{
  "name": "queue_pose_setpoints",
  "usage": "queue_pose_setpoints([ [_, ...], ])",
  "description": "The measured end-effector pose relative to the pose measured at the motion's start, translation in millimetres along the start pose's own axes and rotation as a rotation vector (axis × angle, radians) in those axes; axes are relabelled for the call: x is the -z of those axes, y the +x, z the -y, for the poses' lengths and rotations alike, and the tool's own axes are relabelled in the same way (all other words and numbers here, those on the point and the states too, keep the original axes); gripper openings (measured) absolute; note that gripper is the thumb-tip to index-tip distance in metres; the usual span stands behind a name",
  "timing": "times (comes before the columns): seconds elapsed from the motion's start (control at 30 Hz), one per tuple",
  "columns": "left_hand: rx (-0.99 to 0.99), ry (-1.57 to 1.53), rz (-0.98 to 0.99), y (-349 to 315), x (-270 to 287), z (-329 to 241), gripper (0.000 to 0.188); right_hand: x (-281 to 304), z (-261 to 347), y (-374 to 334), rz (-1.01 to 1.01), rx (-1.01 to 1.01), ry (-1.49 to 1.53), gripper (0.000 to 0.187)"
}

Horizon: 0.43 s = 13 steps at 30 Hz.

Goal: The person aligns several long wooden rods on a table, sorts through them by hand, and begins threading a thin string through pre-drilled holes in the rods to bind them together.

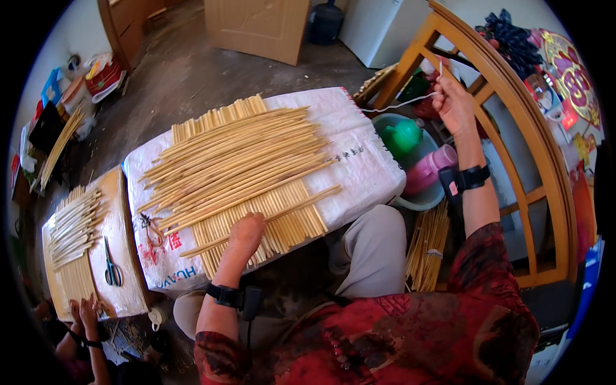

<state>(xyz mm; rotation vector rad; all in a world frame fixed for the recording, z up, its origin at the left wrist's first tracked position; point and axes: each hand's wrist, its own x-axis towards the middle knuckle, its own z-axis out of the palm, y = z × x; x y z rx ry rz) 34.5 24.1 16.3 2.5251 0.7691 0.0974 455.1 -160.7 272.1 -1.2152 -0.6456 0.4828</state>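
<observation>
My left hand (pixel 246 235) is closed on a pair of thin straw-coloured stalks (pixel 301 202), near the front edge of a covered work surface (pixel 356 154). Under these stalks lies a row of shorter stalks (pixel 282 224) set side by side, running crosswise to them. Farther back, a thick layer of long stalks (pixel 237 160) covers the same row. Raised out to the right, my right hand (pixel 454 106) pinches a white cord (pixel 404 102). One length of the cord runs left to the far right edge of the surface.
Small snips (pixel 153 232) lie at the surface's left end. Right of it stand a basin (pixel 420 202) with green and pink bottles, a stalk bundle (pixel 427 250) and a wooden chair (pixel 513 128). At left, another person's hands (pixel 85 312) work beside scissors (pixel 113 273).
</observation>
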Motion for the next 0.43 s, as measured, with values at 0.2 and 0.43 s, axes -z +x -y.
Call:
queue_pose_setpoints([
  [0.2,-0.046,0.176,-0.068,1.3,7.7,5.7,0.015,12.1,-31.6,-60.3,-0.048,-0.143,-0.057,0.012],
  [0.43,-0.063,0.220,-0.039,8.2,9.4,9.7,0.016,20.0,-64.3,-90.6,-0.022,-0.247,-0.095,0.014],
])
